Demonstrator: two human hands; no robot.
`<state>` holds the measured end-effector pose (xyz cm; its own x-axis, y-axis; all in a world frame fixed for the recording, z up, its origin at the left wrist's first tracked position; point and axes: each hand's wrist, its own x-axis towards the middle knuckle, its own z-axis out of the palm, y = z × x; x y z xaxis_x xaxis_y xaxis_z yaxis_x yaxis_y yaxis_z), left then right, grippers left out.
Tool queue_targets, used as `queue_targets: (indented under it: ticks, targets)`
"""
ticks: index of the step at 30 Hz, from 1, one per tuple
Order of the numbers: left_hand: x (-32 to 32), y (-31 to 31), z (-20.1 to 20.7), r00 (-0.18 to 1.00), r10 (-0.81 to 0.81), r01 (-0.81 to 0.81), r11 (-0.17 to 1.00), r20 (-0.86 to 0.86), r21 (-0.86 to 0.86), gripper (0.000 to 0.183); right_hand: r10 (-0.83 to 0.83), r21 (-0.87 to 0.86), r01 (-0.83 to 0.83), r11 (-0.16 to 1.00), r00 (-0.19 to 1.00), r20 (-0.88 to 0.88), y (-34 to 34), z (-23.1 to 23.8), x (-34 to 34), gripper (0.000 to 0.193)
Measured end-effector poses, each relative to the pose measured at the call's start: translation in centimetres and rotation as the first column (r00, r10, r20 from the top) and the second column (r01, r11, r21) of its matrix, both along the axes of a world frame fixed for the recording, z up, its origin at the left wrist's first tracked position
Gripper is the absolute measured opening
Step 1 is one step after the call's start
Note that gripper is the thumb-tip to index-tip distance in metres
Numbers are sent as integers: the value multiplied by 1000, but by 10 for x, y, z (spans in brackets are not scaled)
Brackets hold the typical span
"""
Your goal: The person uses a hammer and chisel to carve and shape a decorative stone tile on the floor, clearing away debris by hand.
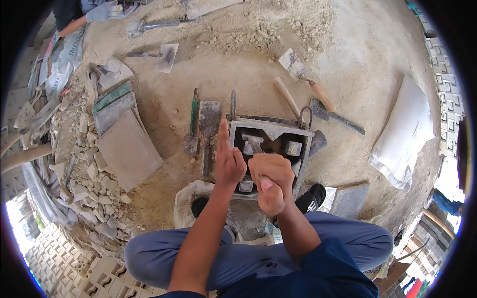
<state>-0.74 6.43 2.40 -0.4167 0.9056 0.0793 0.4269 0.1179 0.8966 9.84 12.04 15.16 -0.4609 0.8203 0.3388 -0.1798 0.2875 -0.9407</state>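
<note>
Between my feet stands a grey metal box mould (235,134) with a V-shaped notch in its far wall and several pale block-shaped parts inside. My left hand (230,165) is at the mould's left wall, index finger stretched out along it and the other fingers partly bent; nothing shows in it. Over the mould's near half, my right hand (271,180) is closed in a fist round a grey metal tool (254,144). Only the tool's flat, wide end shows beyond the knuckles, inside the mould; its handle is hidden by my fingers.
Left of the mould lie a green-handled trowel (193,114) and a flat grey float (209,116). Beyond it are a wooden handle (287,95) and a wooden-handled trowel (320,94). Flat boards (130,149) and rubble (89,184) lie left, a white sack (405,131) right. Another person's gloved hand (104,11) shows far left.
</note>
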Motion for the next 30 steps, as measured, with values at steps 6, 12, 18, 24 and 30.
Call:
queue_targets:
  ticks: [6,12,18,24,30]
  targets:
    - [-1,-1,3,1000,0,0,1000,-7,-5,75,52,51,-52,997,999,1,4,-11,1,51]
    - [0,2,-1,999,-2,3,1000,-37,20,75,61,145,-49,988,995,-84,-9,-5,1,46]
    - [2,0,5,999,19,-15,995,40,-102,77,89,128,-71,989,985,-145,-8,2,-7,47]
    - [5,-5,11,989,38,-18,991,143,-134,78,107,200,-93,975,992,-64,-6,0,-13,39]
    - [3,-16,2,992,70,-52,985,104,-167,76,126,253,-110,961,991,-48,-7,-10,-29,22]
